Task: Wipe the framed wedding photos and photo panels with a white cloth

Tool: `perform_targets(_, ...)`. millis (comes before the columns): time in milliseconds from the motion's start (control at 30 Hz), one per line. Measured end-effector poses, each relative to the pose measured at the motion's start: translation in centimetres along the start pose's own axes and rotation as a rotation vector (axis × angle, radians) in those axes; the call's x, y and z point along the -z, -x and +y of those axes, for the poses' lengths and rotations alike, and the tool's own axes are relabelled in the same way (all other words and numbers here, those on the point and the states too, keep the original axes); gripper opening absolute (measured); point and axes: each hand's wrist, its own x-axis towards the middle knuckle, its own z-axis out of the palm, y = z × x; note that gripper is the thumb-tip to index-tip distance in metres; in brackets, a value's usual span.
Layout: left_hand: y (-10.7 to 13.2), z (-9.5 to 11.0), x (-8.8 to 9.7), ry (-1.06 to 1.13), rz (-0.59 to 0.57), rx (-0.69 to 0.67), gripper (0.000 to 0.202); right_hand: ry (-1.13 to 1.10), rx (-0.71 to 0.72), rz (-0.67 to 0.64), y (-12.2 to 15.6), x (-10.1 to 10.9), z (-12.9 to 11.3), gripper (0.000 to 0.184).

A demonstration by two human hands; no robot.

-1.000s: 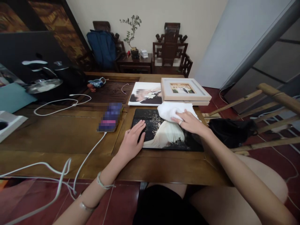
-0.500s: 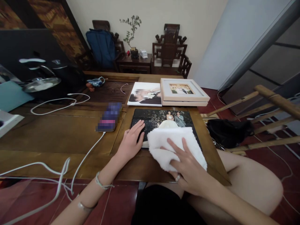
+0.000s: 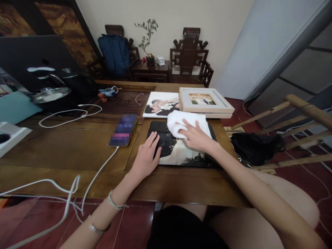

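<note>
A dark photo panel (image 3: pixel 178 157) with a wedding picture lies flat on the wooden table near its front right edge. My left hand (image 3: pixel 149 152) rests on the panel's left edge, fingers stretched out and holding nothing. Under my right hand (image 3: pixel 195 136) is a white cloth (image 3: pixel 186 119), gripped and pressed onto the panel's upper part. The cloth and hand cover much of the picture, including the couple's upper bodies. The cloth's far edge reaches the white photo panel (image 3: pixel 158 107) and the stacked frames behind.
Light wooden picture frames (image 3: pixel 220 103) are stacked at the table's back right. Left of my hand lies a phone (image 3: pixel 123 129) on a white charging cable (image 3: pixel 97 173). A kettle (image 3: pixel 77 83), a lidded pot (image 3: pixel 52 95) and a small blue-white teapot (image 3: pixel 109 91) stand further left.
My right hand has moved the cloth away from me, from the panel's near edge to its far edge. The white dress at the bottom now shows. My left hand stays in place.
</note>
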Motion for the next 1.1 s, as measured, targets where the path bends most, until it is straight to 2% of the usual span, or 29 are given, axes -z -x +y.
perform_targets(133, 0.0, 0.0, 0.0, 0.006, 0.006, -0.013, 0.046, 0.050, -0.018, 0.014, 0.3, -0.5, -1.1, 0.056)
perform_targets(367, 0.0, 0.1, 0.1, 0.013, -0.019, 0.004, 0.046, -0.042, 0.093, -0.071, 8.1, -1.3, -7.8, 0.040)
perform_targets(433, 0.0, 0.2, 0.2, 0.015, -0.037, 0.012, 0.047, -0.093, 0.098, -0.111, 9.7, -1.0, -8.8, 0.040)
perform_targets(500, 0.0, 0.2, 0.3, 0.016, -0.051, 0.018, 0.048, -0.141, 0.100, -0.139, 10.2, -0.4, -8.8, 0.045)
perform_targets(567, 0.0, 0.2, 0.3, 0.014, -0.049, 0.022, 0.047, -0.179, 0.082, -0.139, 9.3, 0.2, -7.8, 0.053)
perform_targets(633, 0.0, 0.2, 0.2, 0.010, -0.028, 0.016, 0.046, -0.193, 0.032, -0.116, 7.2, 0.7, -6.1, 0.057)
perform_targets(800, 0.0, 0.0, 0.0, 0.013, 0.010, -0.013, 0.045, -0.128, -0.123, -0.061, 0.4, 1.2, -1.6, 0.050)
perform_targets(900, 0.0, 0.0, 0.1, 0.018, 0.001, -0.011, 0.045, -0.107, -0.146, -0.011, -1.9, 1.2, -0.3, 0.050)
perform_targets(1000, 0.1, 0.0, 0.1, 0.036, -0.008, -0.004, 0.046, -0.096, -0.132, 0.007, -1.7, 1.0, -0.8, 0.051)
perform_targets(1100, 0.1, -0.1, 0.0, 0.064, -0.002, 0.008, 0.044, -0.091, -0.088, 0.004, 0.9, 0.5, -3.0, 0.052)
